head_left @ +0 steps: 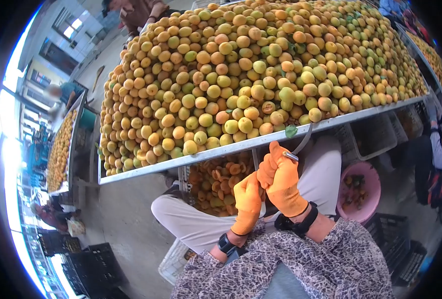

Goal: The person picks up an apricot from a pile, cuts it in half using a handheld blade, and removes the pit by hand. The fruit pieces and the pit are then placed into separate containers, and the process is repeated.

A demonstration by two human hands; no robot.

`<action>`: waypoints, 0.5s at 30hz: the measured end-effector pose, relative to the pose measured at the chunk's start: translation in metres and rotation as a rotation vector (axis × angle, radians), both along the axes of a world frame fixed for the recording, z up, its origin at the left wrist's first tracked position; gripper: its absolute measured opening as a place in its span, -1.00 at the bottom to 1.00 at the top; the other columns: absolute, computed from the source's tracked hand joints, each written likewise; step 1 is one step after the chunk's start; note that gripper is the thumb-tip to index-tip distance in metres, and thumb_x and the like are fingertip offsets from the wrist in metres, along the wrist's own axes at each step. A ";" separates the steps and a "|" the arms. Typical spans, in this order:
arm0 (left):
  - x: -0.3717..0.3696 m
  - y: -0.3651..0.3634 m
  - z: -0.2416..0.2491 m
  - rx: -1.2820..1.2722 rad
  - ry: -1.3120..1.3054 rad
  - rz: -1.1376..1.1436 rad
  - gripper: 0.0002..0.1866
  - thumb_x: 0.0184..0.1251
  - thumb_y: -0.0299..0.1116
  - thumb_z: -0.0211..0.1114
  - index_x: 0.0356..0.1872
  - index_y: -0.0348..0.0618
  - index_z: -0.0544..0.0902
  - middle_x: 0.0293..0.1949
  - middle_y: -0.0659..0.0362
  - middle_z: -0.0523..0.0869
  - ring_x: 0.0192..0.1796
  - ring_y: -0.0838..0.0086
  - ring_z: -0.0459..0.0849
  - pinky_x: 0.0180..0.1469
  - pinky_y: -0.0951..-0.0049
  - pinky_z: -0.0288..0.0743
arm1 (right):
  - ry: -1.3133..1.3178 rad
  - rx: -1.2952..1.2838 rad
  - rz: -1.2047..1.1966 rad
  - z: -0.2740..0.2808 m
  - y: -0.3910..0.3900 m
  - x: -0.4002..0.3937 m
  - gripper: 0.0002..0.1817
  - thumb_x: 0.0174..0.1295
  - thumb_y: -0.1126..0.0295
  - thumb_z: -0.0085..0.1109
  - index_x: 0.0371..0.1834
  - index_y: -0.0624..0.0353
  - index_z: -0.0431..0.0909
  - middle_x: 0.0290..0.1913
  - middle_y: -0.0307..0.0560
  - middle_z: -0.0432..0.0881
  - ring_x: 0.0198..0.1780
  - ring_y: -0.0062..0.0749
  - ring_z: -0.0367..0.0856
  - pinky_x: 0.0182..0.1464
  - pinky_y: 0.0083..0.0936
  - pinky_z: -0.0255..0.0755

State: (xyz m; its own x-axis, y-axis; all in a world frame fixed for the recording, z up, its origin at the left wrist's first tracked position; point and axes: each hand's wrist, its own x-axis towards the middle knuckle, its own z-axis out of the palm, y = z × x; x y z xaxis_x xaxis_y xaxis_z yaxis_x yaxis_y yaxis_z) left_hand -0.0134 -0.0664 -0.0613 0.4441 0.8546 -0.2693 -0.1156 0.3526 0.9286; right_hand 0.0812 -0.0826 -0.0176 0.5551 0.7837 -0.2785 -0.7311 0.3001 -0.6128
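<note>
Item: apricot pitting station, head view

Right hand: orange glove, fingers closed in a fist around the handle of a small curved knife; blade rises up and away from the knuckles toward the metal rim of the tabletop

Left hand: orange glove, just below and touching the right; fingers curled inward against the right hand. Whether they pinch a fruit cannot be told, the palm side is turned away

Apricots: heaped in a great pile on the tabletop, above and beyond both hands, well within reach

Halved apricots: in a white crate directly beneath the left fingers, between the person's knees

Pink basin: to the right of the right hand, low down; dark contents, likely stones or rejects, too small to confirm

Step, as judged: a fruit being cut or split at the lap, or the hands between fruits. Next move would call for dropping halves into the crate below, then reaching up to the pile for a fresh apricot with the knife kept clear of the left fingers

Hidden or unclear: anything held between the hands; knife handle buried in the fist; crate largely covered by legs and arms; other people at the upper and left edges, partly cut off; further trays of fruit at left and far right distorted by the lens
</note>
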 end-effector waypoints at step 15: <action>0.007 0.001 -0.009 -0.452 -0.099 0.193 -0.76 0.42 -0.23 0.24 -0.10 -0.18 0.67 -0.31 0.30 0.71 -0.40 0.66 0.60 -0.48 0.66 0.31 | 0.074 -0.069 0.006 -0.007 0.003 0.004 -0.48 0.45 0.19 0.06 -0.70 -0.01 0.12 -0.76 -0.35 0.08 -0.78 -0.56 0.01 -0.70 -0.52 0.01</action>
